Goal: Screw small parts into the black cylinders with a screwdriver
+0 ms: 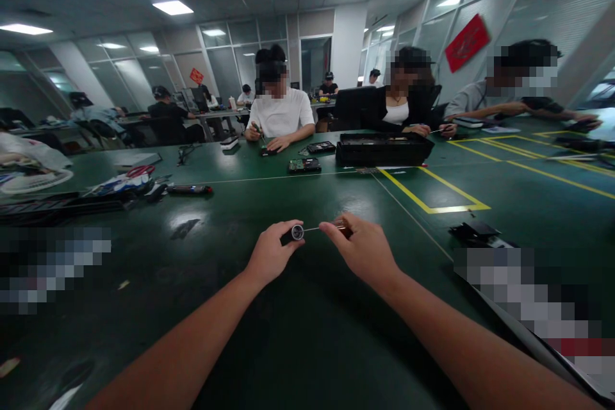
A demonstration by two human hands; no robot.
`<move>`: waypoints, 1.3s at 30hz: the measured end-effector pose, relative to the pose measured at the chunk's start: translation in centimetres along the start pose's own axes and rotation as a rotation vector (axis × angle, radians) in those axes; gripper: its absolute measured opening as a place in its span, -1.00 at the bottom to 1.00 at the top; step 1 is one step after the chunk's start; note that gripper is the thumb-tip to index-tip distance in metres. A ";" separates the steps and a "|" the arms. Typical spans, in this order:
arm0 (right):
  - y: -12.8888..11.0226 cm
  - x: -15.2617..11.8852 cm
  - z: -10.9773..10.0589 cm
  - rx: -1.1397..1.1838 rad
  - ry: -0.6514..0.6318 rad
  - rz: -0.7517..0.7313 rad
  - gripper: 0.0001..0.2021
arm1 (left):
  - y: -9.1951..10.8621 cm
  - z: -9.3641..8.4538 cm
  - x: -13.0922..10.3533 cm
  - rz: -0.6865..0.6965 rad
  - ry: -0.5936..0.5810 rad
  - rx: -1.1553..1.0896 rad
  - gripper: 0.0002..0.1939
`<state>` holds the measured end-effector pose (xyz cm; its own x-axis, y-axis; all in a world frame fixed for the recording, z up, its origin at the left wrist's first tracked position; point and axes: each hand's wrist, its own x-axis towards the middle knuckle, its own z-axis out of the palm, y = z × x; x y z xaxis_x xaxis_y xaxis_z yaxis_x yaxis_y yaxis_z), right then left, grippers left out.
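Near the middle of the view, my left hand (275,252) is closed around a small round part (298,232), whose circular end with a pale rim faces the camera. My right hand (361,245) is wrapped round a screwdriver-like tool (342,227). The tool's thin metal shaft (311,229) points left, and its tip is at the rim of the round part; whether it touches cannot be told. Both hands are above the green tabletop (293,327).
Across the table sit a long black box (384,150) and an opened device with a circuit board (304,165). A dark pen-like tool (189,189) lies left. Black parts (475,232) lie right. Several people sit beyond, one in a white shirt (283,110).
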<state>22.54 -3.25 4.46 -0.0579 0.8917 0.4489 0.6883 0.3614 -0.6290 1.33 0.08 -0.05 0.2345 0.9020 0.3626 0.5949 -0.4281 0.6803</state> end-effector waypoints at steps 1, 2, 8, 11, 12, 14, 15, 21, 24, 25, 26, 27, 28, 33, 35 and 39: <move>0.0 0.0 0.0 0.030 -0.022 -0.006 -0.79 | 0.0 0.0 0.0 0.000 -0.001 0.006 -0.62; 0.0 0.0 0.0 0.066 -0.044 -0.015 -0.84 | 0.0 -0.1 0.0 -0.002 -0.005 0.011 -0.62; 0.4 0.1 0.2 0.108 -0.133 0.006 -0.71 | 0.3 -0.2 0.0 -0.022 -0.031 0.039 -0.64; 0.7 0.5 0.3 0.057 -0.132 0.044 -0.52 | 0.4 -0.2 0.0 -0.016 -0.023 0.047 -0.63; 0.8 0.6 0.3 0.048 -0.122 0.045 -0.52 | 0.4 -0.2 0.0 -0.013 -0.022 0.046 -0.62; 0.8 0.7 0.3 0.046 -0.108 0.036 -0.61 | 0.4 -0.3 0.0 -0.007 -0.024 0.045 -0.62; 0.7 0.6 0.3 0.055 -0.111 0.035 -0.64 | 0.5 -0.3 0.0 -0.005 -0.028 0.048 -0.62; 0.0 -0.1 -0.1 0.151 -0.181 -0.036 -0.64 | 0.4 -0.3 0.0 0.001 -0.023 0.068 -0.63; -0.1 -0.1 -0.1 0.155 -0.173 -0.037 -0.67 | 0.3 -0.3 0.0 -0.001 -0.013 0.073 -0.63; 0.0 -0.1 0.0 0.137 -0.176 -0.015 -0.69 | 0.3 -0.3 0.1 0.001 -0.012 0.079 -0.63; 0.1 0.1 0.0 0.113 -0.177 0.005 -0.67 | 0.4 -0.3 0.1 0.004 -0.013 0.087 -0.63; 0.3 0.2 0.1 0.090 -0.171 0.019 -0.64 | 0.5 -0.3 0.1 0.009 -0.018 0.097 -0.63; 0.4 0.3 0.1 0.072 -0.158 0.025 -0.61 | 0.6 -0.3 0.1 0.012 -0.023 0.112 -0.63; 0.4 0.1 0.0 0.098 -0.123 0.007 -0.65 | 1.1 -0.4 -0.1 -0.019 -0.038 0.160 -0.64; 0.2 -0.2 -0.1 0.114 -0.124 -0.032 -0.65 | 1.1 -0.4 -0.1 -0.024 -0.026 0.158 -0.63; -0.1 -0.4 0.0 0.143 -0.117 -0.031 -0.65 | 1.3 -0.6 -0.1 -0.021 0.003 0.164 -0.63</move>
<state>22.51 -3.62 4.34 -0.1669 0.9023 0.3975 0.5757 0.4165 -0.7037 1.63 -0.56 1.16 0.2186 0.9103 0.3516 0.7171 -0.3942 0.5748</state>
